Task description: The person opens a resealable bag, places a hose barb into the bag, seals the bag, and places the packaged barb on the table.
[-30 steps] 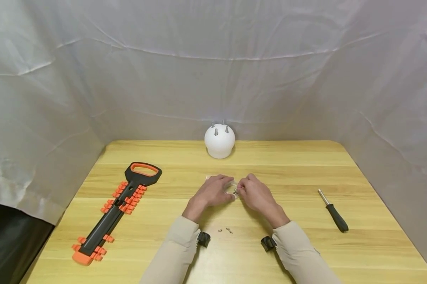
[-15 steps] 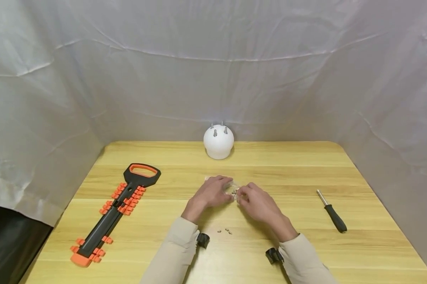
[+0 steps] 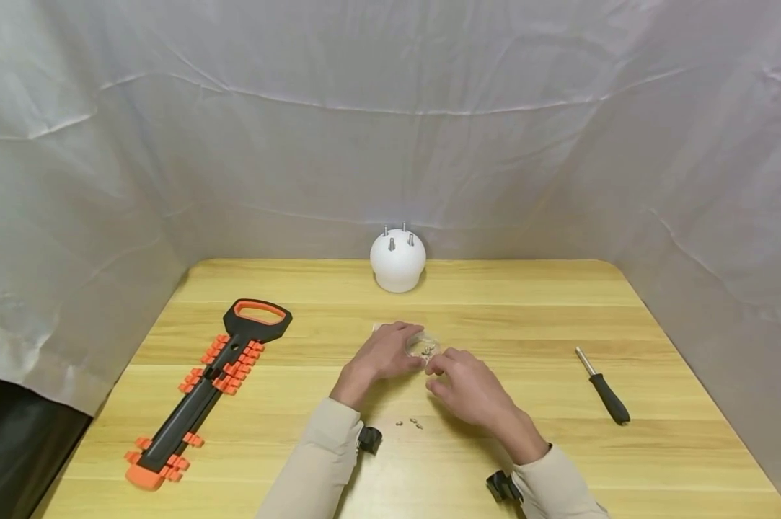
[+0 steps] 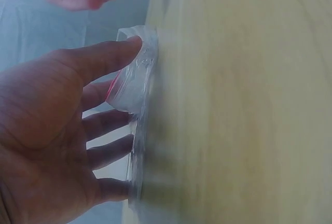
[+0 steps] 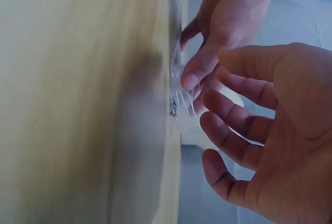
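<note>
White sheeting backs a wooden table (image 3: 559,317). At mid-table, the left hand (image 3: 384,353) pins a clear plastic bag (image 3: 422,344) of small screws under near-straight fingers; the right hand (image 3: 464,386) hovers beside it, loosely curled, holding nothing. Three screws (image 3: 409,422) already lie toward the near edge; most remain bagged.

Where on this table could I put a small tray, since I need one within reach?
The table looks bare between the right hand and the screwdriver, and between the orange tool rack and the left hand. It is crowded at the middle, around the plastic bag and the loose screws.
</note>
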